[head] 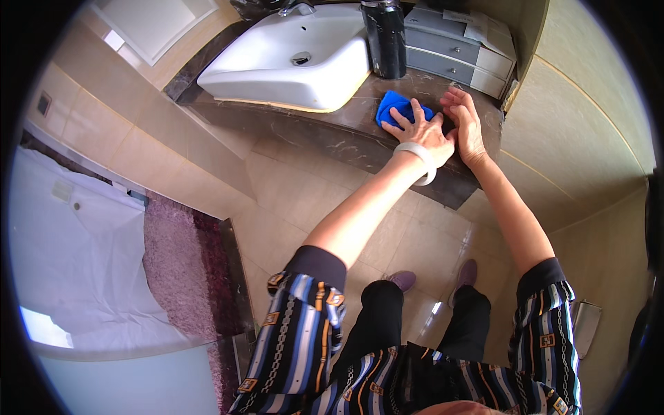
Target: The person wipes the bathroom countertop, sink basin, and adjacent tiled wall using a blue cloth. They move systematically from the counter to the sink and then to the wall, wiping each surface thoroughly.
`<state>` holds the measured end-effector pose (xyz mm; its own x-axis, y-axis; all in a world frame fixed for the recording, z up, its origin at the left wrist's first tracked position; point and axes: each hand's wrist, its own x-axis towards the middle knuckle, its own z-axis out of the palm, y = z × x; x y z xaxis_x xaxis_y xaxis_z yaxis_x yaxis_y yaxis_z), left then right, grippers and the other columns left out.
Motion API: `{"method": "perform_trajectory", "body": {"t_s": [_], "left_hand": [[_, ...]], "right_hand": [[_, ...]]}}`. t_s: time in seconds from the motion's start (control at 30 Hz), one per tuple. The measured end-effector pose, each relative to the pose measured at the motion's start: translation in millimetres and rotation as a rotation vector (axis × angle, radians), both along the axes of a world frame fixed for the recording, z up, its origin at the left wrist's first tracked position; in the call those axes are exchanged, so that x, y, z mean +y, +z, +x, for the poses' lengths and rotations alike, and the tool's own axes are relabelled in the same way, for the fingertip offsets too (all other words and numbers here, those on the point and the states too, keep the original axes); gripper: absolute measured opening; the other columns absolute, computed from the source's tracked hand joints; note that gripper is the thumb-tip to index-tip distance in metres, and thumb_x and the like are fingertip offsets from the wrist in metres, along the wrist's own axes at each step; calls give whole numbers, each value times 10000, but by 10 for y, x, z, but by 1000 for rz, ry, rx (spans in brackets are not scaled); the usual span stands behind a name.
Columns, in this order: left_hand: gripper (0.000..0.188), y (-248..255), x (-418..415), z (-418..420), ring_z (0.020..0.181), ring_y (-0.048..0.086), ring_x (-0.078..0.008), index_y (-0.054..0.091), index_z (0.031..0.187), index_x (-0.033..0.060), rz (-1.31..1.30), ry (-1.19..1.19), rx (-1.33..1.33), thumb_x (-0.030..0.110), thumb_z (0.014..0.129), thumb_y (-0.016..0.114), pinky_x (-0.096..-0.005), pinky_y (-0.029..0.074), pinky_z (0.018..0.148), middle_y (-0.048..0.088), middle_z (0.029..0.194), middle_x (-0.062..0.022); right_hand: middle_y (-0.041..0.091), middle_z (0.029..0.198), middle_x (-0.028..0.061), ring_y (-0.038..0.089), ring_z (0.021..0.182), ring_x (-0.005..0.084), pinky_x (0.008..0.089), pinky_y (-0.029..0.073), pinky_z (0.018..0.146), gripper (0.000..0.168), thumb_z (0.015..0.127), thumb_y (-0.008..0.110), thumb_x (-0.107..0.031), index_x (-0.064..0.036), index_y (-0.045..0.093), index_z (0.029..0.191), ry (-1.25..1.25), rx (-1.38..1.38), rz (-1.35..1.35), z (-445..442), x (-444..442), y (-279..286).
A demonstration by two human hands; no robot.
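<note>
A folded blue cloth (390, 106) lies on the dark marble countertop (353, 111), to the right of the white washbasin (332, 83). My left hand (423, 129), with a pale bangle at its wrist, rests on the cloth with fingers spread and presses it flat. Close beside it on the right is my right hand (465, 124), turned on its side over the counter. Its fingers are extended and nothing shows in them. The thumb side of my left hand meets my right hand's thumb area.
Behind the cloth stand a black marbled cylindrical container (386, 46) and a grey drawer box (441, 57) with papers on top. A chrome faucet (298, 7) is at the basin's back. A tiled wall (570, 129) rises at the right. Purple carpet (176, 259) lies lower left.
</note>
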<state>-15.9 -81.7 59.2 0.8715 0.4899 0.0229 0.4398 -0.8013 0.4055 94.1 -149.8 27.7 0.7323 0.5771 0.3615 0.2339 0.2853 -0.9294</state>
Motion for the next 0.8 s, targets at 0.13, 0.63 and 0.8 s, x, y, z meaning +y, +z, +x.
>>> {"method": "perform_trajectory", "body": {"t_s": [0.13, 0.63, 0.8], "left_hand": [[444, -245, 220, 70, 1367, 140, -553, 480, 1348, 226, 134, 26, -37, 332, 917, 458, -729, 82, 1041, 238, 1510, -215], [397, -477, 109, -357, 1340, 338, -427, 520, 1300, 116, 289, -263, -367, 332, 990, 399, -567, 232, 1097, 414, 1402, -251], [570, -355, -356, 50, 1303, 389, -415, 318, 1391, 0, 33, -432, -439, 282, 922, 477, -511, 265, 1107, 436, 1356, -282]], "right_hand": [[579, 1153, 192, 565, 1055, 333, 362, 440, 935, 348, 903, 479, -234, -3, 574, 1146, -73, -383, -266, -60, 48, -13], [601, 1059, 215, 559, 1025, 393, 432, 441, 901, 294, 922, 497, -275, -37, 635, 1027, -521, -498, -327, 90, -194, -153], [676, 943, 136, 635, 861, 218, 335, 484, 808, 353, 882, 559, -301, 26, 630, 994, -443, 300, 54, 420, -188, -286]]}}
